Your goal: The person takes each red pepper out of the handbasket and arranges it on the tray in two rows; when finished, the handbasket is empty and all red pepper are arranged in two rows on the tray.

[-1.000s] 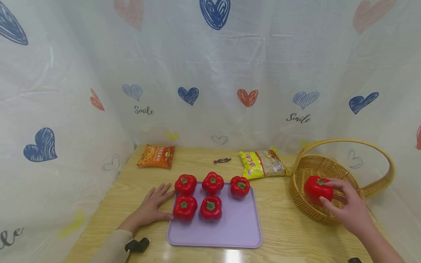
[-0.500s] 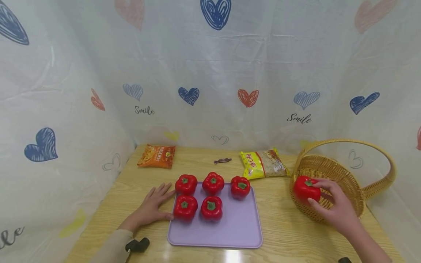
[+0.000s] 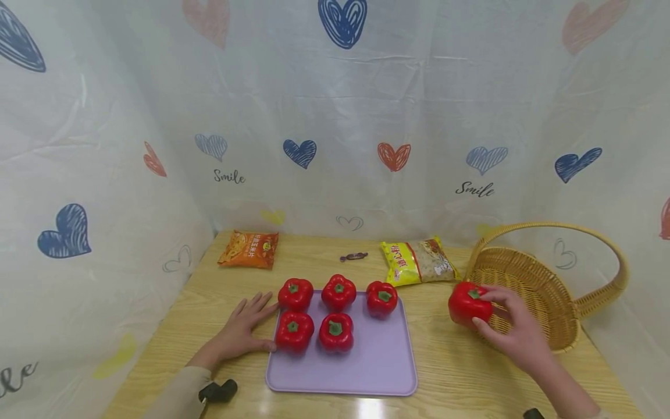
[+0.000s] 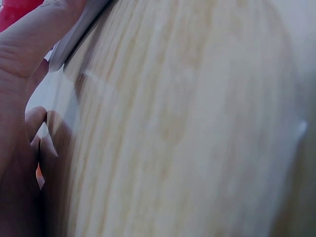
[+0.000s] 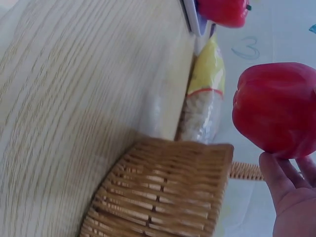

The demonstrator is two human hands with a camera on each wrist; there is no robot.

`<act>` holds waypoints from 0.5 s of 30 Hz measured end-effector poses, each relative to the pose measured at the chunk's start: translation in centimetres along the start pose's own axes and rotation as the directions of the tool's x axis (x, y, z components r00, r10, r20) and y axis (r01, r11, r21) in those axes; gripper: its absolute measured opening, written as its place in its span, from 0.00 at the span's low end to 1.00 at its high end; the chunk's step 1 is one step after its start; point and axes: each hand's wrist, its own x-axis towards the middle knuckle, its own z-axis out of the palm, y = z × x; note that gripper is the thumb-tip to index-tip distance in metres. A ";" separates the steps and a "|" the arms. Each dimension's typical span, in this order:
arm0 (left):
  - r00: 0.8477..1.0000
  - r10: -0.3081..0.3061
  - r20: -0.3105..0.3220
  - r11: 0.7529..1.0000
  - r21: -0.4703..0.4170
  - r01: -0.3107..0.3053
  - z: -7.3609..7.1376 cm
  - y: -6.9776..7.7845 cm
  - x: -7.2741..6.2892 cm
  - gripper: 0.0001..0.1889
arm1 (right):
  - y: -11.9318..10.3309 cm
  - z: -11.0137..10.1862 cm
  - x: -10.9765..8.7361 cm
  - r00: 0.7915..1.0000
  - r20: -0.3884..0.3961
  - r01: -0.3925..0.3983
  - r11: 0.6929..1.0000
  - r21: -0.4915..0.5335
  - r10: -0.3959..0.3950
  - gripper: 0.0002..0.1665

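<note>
My right hand [image 3: 515, 331] grips a red bell pepper [image 3: 466, 304] with a green stem, thumb in front and fingers behind. In the right wrist view this pepper [image 5: 276, 108] is held up off the table, beside the wicker basket [image 5: 163, 187]. On the left, my left hand [image 3: 242, 327] rests with fingers spread at the left edge of a lilac tray [image 3: 377, 366]. Several red bell peppers stand on that tray, three along its back and two in front; the nearest to my left hand is the front left pepper [image 3: 295, 331].
The wicker basket [image 3: 555, 302] with a tall arched handle stands at the right. Along the back lie an orange snack bag [image 3: 249, 249], a small brown wrapped candy [image 3: 354, 256] and a yellow food packet [image 3: 419, 261]. A heart-printed curtain [image 3: 345, 105] hangs behind the table.
My right hand has moved left with the bell pepper, from over the basket's opening to just left of the basket. My left hand and the tray have stayed in place.
</note>
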 end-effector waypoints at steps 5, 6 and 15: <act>1.000 0.004 -0.001 1.000 -0.002 -0.004 0.0 0.0 0.0 0.49 | -0.3 1.2 0.2 1.000 0.007 0.023 1.000 0.002 -0.023 0.28; 1.000 0.005 -0.001 1.000 -0.002 -0.005 0.0 0.0 -0.1 0.49 | -0.3 1.4 0.2 1.000 0.010 0.027 1.000 0.006 -0.027 0.28; 1.000 -0.003 -0.001 1.000 -0.004 0.003 0.1 -0.1 0.0 0.49 | -0.7 3.2 0.6 0.998 0.048 0.041 0.999 0.027 -0.043 0.28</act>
